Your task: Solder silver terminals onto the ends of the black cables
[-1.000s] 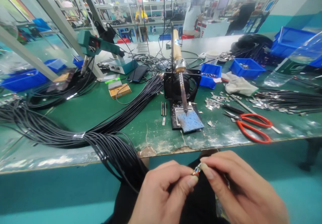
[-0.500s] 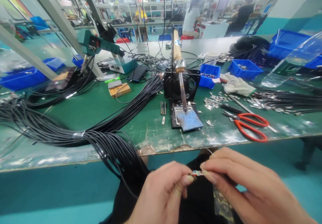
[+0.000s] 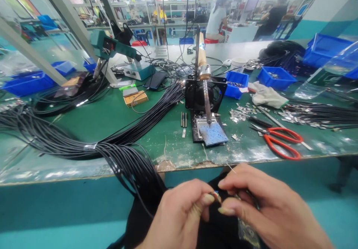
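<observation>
Finger and thumb of my left hand (image 3: 183, 211) are closed in a pinch on a small cable end (image 3: 216, 195) with tiny coloured wires. Just right of it, the thumb and index finger of my right hand (image 3: 260, 200) are parted and clear of the cable end. A thin silvery wire (image 3: 231, 168) sticks up from behind the right index finger, seemingly held among the curled fingers, whose grip is partly hidden. Both hands are above my lap, in front of the bench edge.
On the green bench (image 3: 156, 129) a soldering iron (image 3: 206, 96) points down at a blue sponge (image 3: 213, 133). Red-handled scissors (image 3: 282, 140) lie to the right, near loose metal pieces (image 3: 240, 114) and blue bins (image 3: 275, 78). A black cable bundle (image 3: 120, 155) hangs over the edge at left.
The right thumb and index finger have come apart and let go of the cable end's tip. My left hand keeps its pinch, and the cable end looks turned. The camera has shifted slightly.
</observation>
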`<state>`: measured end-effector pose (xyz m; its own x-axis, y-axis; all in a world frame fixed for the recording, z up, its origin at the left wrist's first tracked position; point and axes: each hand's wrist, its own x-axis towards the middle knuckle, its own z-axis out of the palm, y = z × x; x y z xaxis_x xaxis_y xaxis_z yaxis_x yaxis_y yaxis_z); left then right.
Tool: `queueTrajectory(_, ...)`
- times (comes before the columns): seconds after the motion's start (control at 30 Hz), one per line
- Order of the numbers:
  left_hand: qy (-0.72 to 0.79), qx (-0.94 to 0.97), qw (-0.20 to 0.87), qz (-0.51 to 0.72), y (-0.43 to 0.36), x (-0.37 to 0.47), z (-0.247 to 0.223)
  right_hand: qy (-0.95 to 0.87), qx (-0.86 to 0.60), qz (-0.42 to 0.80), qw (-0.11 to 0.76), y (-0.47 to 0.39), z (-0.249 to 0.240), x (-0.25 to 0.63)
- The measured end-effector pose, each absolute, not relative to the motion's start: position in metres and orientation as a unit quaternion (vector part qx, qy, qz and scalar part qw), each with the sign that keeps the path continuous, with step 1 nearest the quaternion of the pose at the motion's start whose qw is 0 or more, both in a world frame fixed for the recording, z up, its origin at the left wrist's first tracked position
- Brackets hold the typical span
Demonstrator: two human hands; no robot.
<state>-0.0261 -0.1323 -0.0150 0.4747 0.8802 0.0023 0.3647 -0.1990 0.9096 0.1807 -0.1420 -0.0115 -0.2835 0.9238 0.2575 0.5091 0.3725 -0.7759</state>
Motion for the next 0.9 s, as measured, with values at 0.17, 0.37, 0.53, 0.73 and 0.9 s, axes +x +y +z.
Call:
queueTrajectory(0.17, 0.423, 0.729, 0.468, 0.266, -0.129, -0.025, -0.014, -0.738, -0.478, 0.283, 0.383, -0.143, -0.016, 0.18)
queueTrajectory(0.37, 0.414, 0.748, 0.452, 0.256, -0.129, -0.024, -0.012, -0.83, -0.401, 0.22, 0.32, -0.138, -0.002, 0.199)
queueTrajectory(0.53, 0.411, 0.754, 0.446, 0.251, -0.13, -0.023, -0.013, -0.871, -0.367, 0.17, 0.278, -0.138, 0.003, 0.199)
queueTrajectory(0.73, 0.41, 0.747, 0.453, 0.261, -0.128, -0.022, -0.012, -0.879, -0.362, 0.101, 0.293, -0.135, 0.009, 0.193)
queueTrajectory(0.9, 0.411, 0.747, 0.455, 0.257, -0.128, -0.022, -0.012, -0.882, -0.357, 0.061, 0.303, -0.133, 0.014, 0.192)
